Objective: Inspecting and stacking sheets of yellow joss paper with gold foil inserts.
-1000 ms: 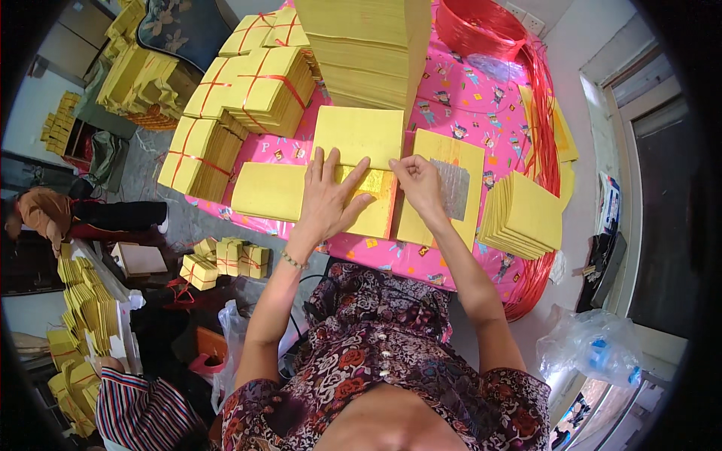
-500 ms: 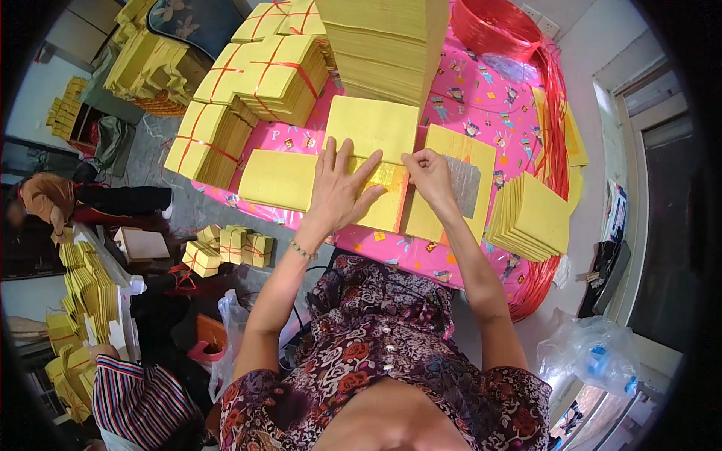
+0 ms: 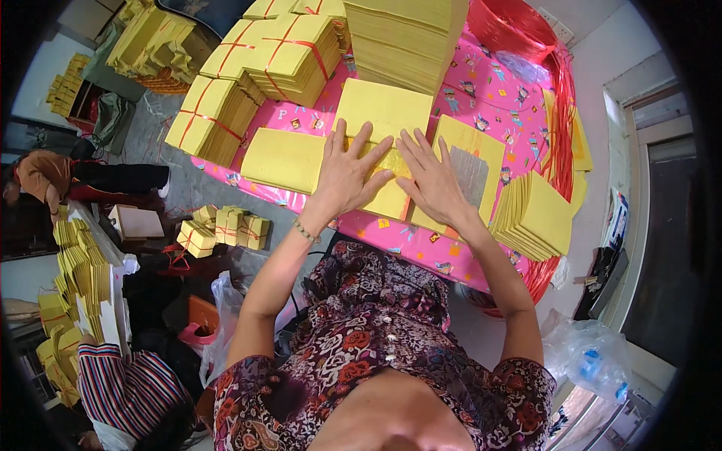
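On the pink table point(image 3: 519, 113), just before the tall yellow stack point(image 3: 406, 37), lies the sheet pile point(image 3: 391, 188); press it flat with even weight so you do not shift it. Your left hand point(image 3: 350, 174) and right hand point(image 3: 436, 180) lie side by side on it, fingers spread wide, gripping nothing

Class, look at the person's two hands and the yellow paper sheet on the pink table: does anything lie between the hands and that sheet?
Nothing visible does. The left hand and right hand both lie flat, fingers spread, directly on the yellow sheet.
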`<state>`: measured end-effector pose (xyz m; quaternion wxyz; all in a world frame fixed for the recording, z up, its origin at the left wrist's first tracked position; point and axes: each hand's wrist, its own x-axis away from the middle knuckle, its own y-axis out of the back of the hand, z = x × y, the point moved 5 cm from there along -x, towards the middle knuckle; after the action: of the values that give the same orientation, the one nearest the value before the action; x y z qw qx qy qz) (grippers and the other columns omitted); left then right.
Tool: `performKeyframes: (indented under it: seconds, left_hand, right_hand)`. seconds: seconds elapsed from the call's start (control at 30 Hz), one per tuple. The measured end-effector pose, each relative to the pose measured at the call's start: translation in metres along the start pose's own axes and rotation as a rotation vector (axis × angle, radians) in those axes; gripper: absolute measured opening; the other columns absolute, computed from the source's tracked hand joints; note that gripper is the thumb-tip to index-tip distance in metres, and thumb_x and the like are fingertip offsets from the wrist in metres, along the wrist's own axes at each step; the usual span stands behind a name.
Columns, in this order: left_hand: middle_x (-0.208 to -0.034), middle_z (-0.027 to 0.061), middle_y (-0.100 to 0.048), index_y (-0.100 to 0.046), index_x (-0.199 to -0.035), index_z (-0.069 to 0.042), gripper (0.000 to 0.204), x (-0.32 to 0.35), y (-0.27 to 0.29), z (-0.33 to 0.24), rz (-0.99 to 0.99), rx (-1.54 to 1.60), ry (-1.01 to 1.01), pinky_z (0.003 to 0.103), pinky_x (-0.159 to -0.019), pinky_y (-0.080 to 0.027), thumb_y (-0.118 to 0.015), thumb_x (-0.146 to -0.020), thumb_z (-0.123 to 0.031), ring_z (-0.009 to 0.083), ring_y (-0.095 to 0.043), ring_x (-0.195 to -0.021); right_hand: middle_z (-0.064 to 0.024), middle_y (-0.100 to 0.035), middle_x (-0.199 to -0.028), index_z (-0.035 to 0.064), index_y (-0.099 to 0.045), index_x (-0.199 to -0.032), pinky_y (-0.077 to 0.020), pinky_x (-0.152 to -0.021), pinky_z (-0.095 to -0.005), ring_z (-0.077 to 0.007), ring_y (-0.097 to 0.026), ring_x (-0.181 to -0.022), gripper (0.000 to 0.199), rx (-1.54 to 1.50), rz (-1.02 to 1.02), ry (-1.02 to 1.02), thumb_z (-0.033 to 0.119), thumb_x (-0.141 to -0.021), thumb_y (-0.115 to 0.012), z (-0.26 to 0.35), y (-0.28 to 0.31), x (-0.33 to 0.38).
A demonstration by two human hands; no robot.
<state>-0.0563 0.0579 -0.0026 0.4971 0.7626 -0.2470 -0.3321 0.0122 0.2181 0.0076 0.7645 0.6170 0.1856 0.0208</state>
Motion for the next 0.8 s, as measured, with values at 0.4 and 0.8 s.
performKeyframes:
  seconds: [0.4,0.8]
  left_hand:
    - [-0.162,0.0081,-0.031,-0.038,-0.155,-0.021,0.065,0.007,0.004,0.024,0.107,0.022,0.031,0.058,-0.12,-0.014,-0.046,-0.1,-0.055,0.0321,-0.021,-0.152]
    - [-0.163,0.0085,-0.029,-0.036,-0.155,-0.017,0.064,0.011,0.008,0.038,0.133,0.05,0.029,0.058,-0.122,-0.01,-0.042,-0.102,-0.053,0.0299,-0.021,-0.152]
  right_hand:
    - [-0.0137,-0.024,-0.164,0.0045,-0.029,-0.156,-0.0089,-0.123,-0.0548,-0.0293,-0.017,-0.153,0.068,-0.123,0.166,-0.042,0.046,-0.103,-0.041,-0.006,-0.006,0.002]
    - [-0.0125,-0.026,-0.163,0.0067,-0.029,-0.156,-0.0077,-0.124,-0.0554,-0.0294,-0.019,-0.153,0.07,-0.107,0.191,0.033,0.05,-0.102,-0.042,0.003,-0.008,-0.013]
